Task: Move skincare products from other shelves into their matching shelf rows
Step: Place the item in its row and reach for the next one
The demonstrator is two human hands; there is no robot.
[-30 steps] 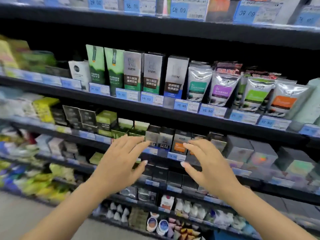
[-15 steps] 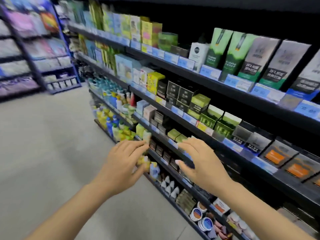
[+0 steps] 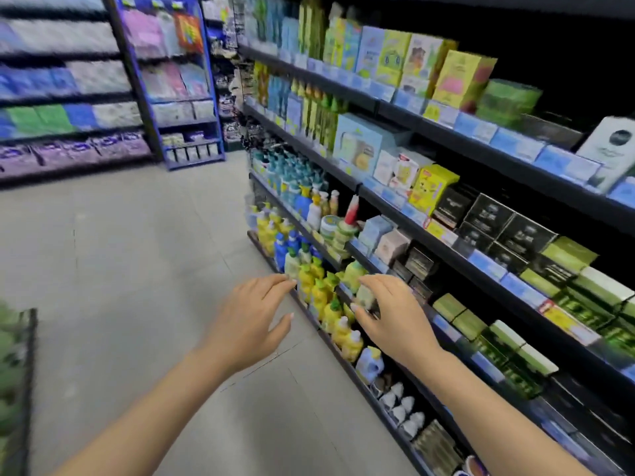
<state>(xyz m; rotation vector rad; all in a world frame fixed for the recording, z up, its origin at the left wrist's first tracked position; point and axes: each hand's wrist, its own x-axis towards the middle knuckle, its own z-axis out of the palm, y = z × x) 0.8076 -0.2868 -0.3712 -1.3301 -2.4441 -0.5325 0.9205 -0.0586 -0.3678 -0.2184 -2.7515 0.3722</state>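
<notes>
from the head camera, the left hand (image 3: pixel 252 322) and right hand (image 3: pixel 391 319) float out in front with loose fingers, holding nothing. the shelves (image 3: pixel 446 249) full of boxes (image 3: pixel 508 231) run along the right side, so the right hand is nearer.

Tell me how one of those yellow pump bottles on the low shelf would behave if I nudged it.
The yellow pump bottles stand tall and narrow, so one would probably tip rather than slide. They are packed close, so it would likely knock its neighbours. The plastic looks smooth, perhaps slippery.
</notes>
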